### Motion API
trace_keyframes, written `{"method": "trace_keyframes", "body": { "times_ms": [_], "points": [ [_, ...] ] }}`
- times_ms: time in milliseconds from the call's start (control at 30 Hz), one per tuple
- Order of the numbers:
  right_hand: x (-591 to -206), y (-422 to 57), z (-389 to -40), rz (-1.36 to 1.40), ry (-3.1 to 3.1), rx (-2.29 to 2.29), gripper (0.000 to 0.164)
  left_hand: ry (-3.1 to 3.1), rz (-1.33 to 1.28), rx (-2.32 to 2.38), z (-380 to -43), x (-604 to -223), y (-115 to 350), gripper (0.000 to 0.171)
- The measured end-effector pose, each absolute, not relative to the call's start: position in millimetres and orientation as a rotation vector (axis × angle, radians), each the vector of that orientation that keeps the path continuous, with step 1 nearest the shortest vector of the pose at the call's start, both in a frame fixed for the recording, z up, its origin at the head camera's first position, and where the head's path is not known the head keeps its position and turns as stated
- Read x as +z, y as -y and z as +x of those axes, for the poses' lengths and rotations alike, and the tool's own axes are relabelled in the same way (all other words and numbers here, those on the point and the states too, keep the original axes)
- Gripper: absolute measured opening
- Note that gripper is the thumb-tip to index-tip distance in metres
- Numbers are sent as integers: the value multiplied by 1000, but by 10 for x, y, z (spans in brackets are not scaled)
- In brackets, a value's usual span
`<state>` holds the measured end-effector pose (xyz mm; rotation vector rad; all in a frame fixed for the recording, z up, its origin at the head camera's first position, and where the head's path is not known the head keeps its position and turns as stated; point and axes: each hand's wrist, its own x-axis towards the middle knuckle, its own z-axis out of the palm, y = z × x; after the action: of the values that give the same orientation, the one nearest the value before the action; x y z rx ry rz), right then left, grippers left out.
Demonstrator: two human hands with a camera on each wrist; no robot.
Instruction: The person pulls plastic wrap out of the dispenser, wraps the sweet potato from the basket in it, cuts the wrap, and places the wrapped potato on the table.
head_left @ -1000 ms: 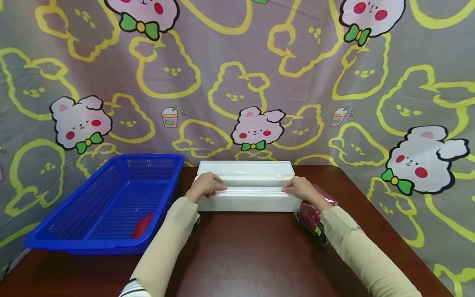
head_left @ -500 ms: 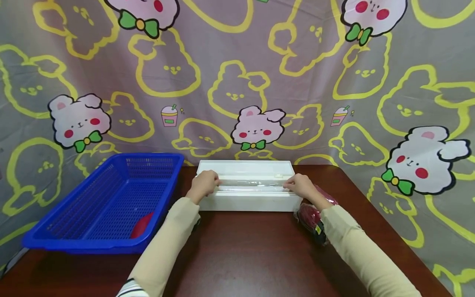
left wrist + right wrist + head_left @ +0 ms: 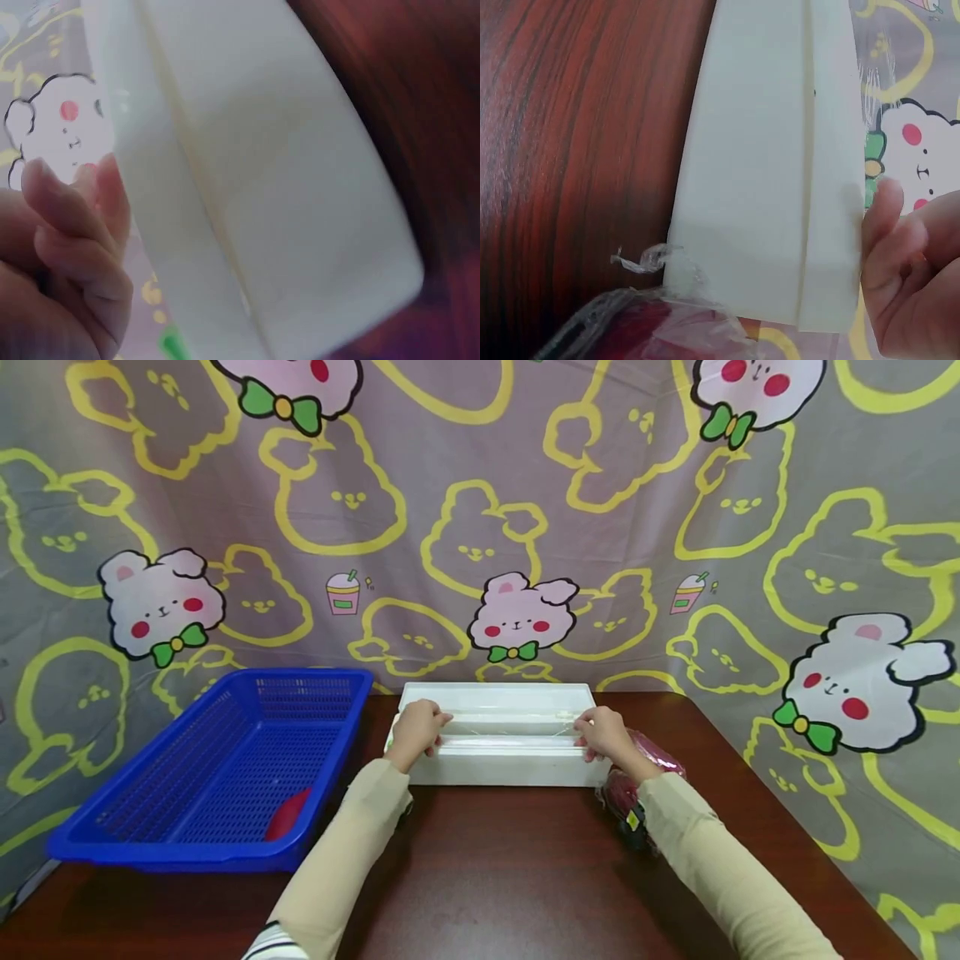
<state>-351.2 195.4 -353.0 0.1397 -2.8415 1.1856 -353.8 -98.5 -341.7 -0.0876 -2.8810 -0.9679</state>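
A long white plastic wrap dispenser [image 3: 510, 770] stands at the back middle of the table, its lid [image 3: 498, 696] raised behind it. Clear plastic wrap [image 3: 874, 82] stretches between my two hands above the dispenser, faint in the head view. At the left end, my left hand [image 3: 420, 731] pinches one side of the film between thumb and fingers. My right hand [image 3: 606, 733] pinches the other side near the right end. Both wrist views show curled fingers beside the dispenser's wall; the film at the left fingertips is hard to make out.
A dark red item wrapped in clear film [image 3: 622, 789] lies by the dispenser's right end, partly behind the right forearm. To the left stands a blue plastic basket [image 3: 217, 860] with a red object [image 3: 287, 817] inside. A patterned curtain [image 3: 510, 460] hangs behind the table.
Both hands have lifted slightly from the front slot of the dispenser and moved back, drawing plastic wrap up between them. The basket and the red items stay put.
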Motion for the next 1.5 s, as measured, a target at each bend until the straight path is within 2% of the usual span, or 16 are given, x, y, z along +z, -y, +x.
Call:
{"method": "trace_keyframes", "body": {
  "times_ms": [433, 800, 1067, 1500],
  "points": [
    [-3522, -1963, -3498, 8, 2768, 1565, 26, 2430, 205, -1843, -3505, -3487, 1077, 24],
    [-3558, -1949, -3517, 0, 2632, 1818, 27, 2309, 169, -1665, -3523, -3492, 1023, 12],
    [-3480, -1918, -3477, 10, 2566, 1864, 29, 2326, 138, -1558, -3512, -3438, 1036, 12],
    [-3353, -1958, -3473, 93, 2522, 1969, 27, 2299, 130, -1636, -3468, -3322, 1063, 13]
  ]
}}
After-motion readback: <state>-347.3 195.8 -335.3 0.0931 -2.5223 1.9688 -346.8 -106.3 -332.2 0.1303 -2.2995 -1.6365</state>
